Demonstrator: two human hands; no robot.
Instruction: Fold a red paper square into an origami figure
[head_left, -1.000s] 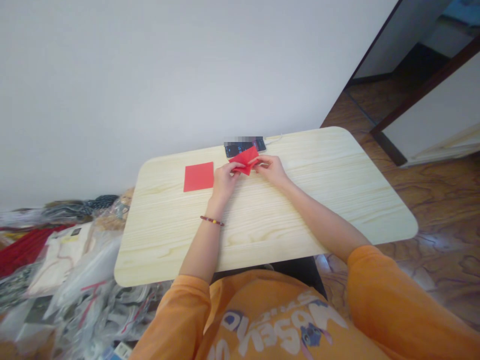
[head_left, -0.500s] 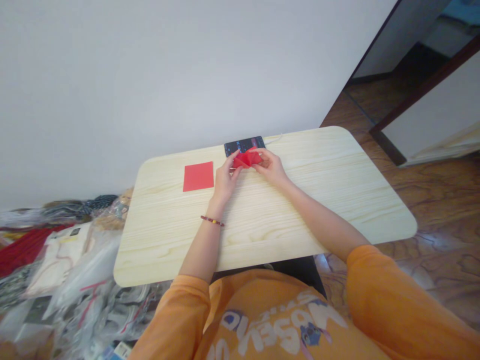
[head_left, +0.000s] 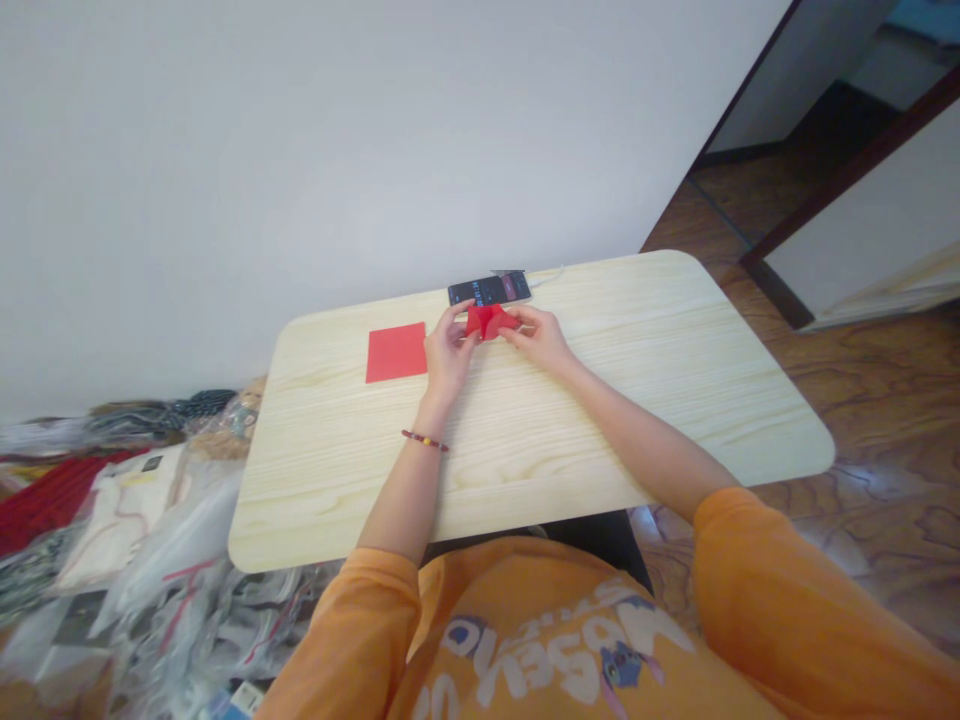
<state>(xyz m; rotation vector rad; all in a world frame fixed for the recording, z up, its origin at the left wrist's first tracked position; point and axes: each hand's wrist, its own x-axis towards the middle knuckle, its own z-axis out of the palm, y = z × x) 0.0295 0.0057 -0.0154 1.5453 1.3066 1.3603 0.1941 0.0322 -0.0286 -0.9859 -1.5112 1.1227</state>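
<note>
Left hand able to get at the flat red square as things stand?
Probably yes. The left hand sits right beside the red square, with nothing between them. It is pinching the folded red paper, though, so it would likely have to let go first.

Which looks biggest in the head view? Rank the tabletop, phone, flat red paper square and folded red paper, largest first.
1. The wooden tabletop
2. The flat red paper square and the phone look too alike to rank
3. The folded red paper, smallest
</note>
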